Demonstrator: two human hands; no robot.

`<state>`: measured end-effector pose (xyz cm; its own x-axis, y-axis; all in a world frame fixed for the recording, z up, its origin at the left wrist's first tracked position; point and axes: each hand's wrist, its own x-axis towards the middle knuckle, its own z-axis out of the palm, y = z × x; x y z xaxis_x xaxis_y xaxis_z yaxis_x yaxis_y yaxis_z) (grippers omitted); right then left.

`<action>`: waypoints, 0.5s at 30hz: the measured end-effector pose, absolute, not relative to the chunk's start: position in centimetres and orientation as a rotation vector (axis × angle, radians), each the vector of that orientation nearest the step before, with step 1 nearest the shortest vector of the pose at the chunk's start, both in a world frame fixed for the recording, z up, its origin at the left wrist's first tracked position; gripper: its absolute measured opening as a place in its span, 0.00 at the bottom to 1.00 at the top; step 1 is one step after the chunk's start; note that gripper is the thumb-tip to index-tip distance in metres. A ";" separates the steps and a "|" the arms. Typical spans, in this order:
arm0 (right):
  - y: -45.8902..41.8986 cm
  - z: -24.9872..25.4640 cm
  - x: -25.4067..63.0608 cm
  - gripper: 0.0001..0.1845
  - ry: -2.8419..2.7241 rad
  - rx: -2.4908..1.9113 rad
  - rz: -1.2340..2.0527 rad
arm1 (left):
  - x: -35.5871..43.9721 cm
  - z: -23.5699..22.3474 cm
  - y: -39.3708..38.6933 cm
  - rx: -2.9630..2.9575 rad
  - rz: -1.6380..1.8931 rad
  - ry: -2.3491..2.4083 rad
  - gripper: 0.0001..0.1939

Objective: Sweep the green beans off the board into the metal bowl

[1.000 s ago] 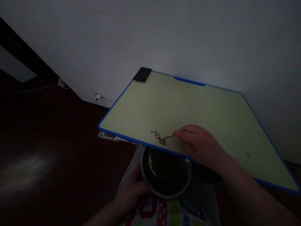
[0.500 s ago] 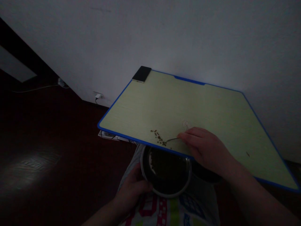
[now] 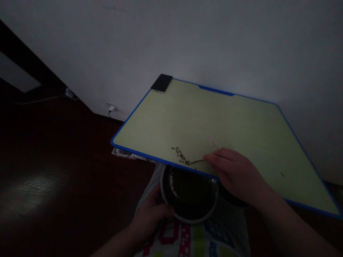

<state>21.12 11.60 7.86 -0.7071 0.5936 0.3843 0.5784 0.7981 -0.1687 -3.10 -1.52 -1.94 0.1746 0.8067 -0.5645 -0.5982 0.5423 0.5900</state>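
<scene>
My left hand (image 3: 151,216) grips the left rim of a round dark bowl (image 3: 194,210) with a pale rim, which sits at my lap under the table's front edge. Small grains or seeds line its inner left side; the rest is too dark to make out. Over the tabletop, my right hand (image 3: 235,171) pinches a thin, slightly curved stick (image 3: 197,161). The stick's tip is beside a short trail of several small brown-green seeds (image 3: 182,157), close to the front edge above the bowl. Partly hidden below my right wrist is another dark round thing (image 3: 233,197).
The pale table (image 3: 144,125) with a blue edge stands against a white wall (image 3: 214,43). A phone (image 3: 161,83) lies on its far left corner. Faint pale marks (image 3: 212,140) and a small dark sliver (image 3: 282,174) show on the top. A plug (image 3: 111,108) sits in the wall.
My right hand has shifted slightly right and toward me with the stick, whose tip is a little lower. My left hand and the bowl look nearly the same.
</scene>
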 end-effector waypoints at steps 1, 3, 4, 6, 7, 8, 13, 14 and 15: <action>11.6 7.8 21.0 0.19 -2.552 -0.896 0.041 | -3.1 -2.0 -1.5 0.259 1.007 0.972 0.31; 11.6 7.6 20.9 0.20 -2.539 -0.933 0.020 | -3.1 -2.2 -1.6 0.263 1.008 0.975 0.32; 11.6 7.5 20.9 0.20 -2.534 -0.953 0.006 | -3.1 -2.3 -1.7 0.263 1.010 0.975 0.33; 11.7 7.4 20.8 0.20 -2.529 -0.981 -0.017 | -3.1 -2.5 -1.8 0.259 1.012 0.969 0.35; 11.7 7.4 20.8 0.20 -2.526 -0.989 -0.018 | -3.1 -2.5 -1.8 0.253 1.010 0.966 0.35; 11.8 7.3 20.8 0.20 -2.523 -0.990 -0.014 | -3.1 -2.5 -1.8 0.248 1.008 0.964 0.35; 11.9 7.4 20.8 0.20 -2.524 -0.961 0.021 | -3.1 -2.4 -1.9 0.256 1.015 0.951 0.34; 11.9 7.4 20.8 0.19 -2.525 -0.952 0.021 | -3.1 -2.5 -1.9 0.255 1.017 0.945 0.35; 11.9 7.4 20.8 0.19 -2.527 -0.944 0.023 | -3.1 -2.5 -2.0 0.251 1.014 0.939 0.35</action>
<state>20.76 11.88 7.40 -0.6698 0.6276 0.3969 0.6203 0.7667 -0.1656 -3.08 -1.98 -2.51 0.1927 0.8117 -0.5514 -0.6120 0.5387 0.5791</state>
